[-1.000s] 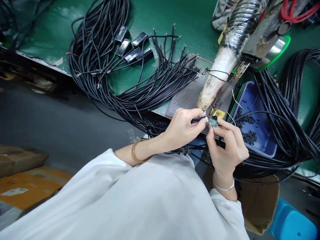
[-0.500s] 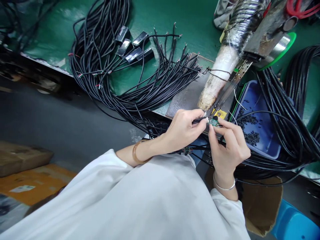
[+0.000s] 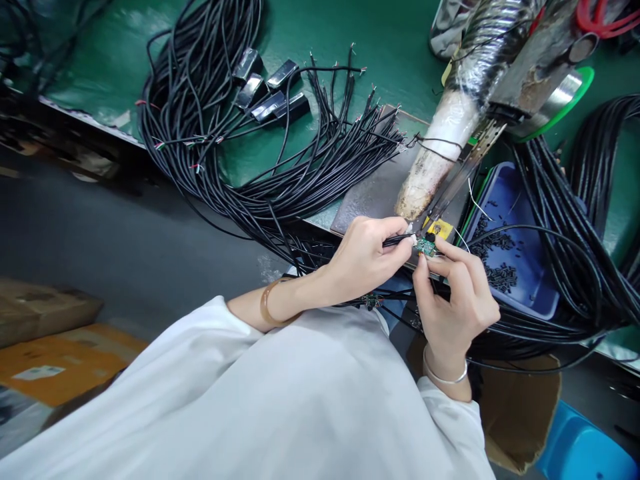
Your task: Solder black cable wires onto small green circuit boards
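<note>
My left hand (image 3: 373,259) pinches a black cable (image 3: 397,240) close to its end. Between the thumb and fingers of my right hand (image 3: 457,287) is a small green circuit board (image 3: 426,247), held by its edges. Cable end and board meet just under the tip of a soldering iron (image 3: 453,180) fixed in a stand; whether the wires touch the board is too small to tell. A yellow piece (image 3: 442,229) lies right behind the board. Below my hands, another green circuit board (image 3: 371,301) hangs among black cables.
A large bundle of black cables (image 3: 280,200) covers the left bench, with several shiny black blocks (image 3: 270,105) on it. A wrapped white tube (image 3: 435,160) slants down over the grey plate (image 3: 365,200). To the right stands a blue tray (image 3: 543,293) of small black pieces beside more cables (image 3: 565,193).
My right hand and the circuit board have shifted very slightly left, and more of the board's face shows. The left hand keeps its pinch on the cable.
</note>
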{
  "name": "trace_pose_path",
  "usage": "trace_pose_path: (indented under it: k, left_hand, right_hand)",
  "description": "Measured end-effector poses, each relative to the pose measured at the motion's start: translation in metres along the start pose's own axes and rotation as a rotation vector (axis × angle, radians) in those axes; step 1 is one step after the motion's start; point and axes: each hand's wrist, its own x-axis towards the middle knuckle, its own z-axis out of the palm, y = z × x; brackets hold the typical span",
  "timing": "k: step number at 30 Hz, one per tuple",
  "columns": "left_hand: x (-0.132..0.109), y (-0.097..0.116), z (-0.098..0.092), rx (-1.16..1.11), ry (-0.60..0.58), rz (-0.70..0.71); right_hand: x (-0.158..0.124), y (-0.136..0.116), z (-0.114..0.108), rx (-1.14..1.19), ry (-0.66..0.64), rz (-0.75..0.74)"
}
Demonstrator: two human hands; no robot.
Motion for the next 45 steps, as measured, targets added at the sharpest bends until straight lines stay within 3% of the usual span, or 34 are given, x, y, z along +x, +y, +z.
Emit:
trace_pose_path:
  k: [19, 25, 32, 37, 45]
  left_hand:
    - [-0.001, -0.010, 0.004, 0.036, -0.042, -0.011]
    - [-0.011, -0.020, 0.002, 0.027, -0.074, -0.100]
    - [-0.014, -0.036, 0.002, -0.201, -0.164, -0.220]
    - [-0.012, -0.042, -0.004, -0.331, -0.226, -0.314]
    - [-0.013, -0.033, 0.006, -0.432, -0.218, -0.296]
  right_hand:
    - [-0.008, 0.005, 0.010, -0.006, -0.001, -0.030]
    - [-0.018, 0.002, 0.012, 0.037, -0.042, -0.027]
    - [-0.030, 0.010, 0.019, -0.015, -0.065, -0.082]
    - [-0.033, 0.014, 0.021, 0.124, -0.061, -0.006]
    - [-0.028, 0.012, 0.007, 0.346, -0.014, 0.073]
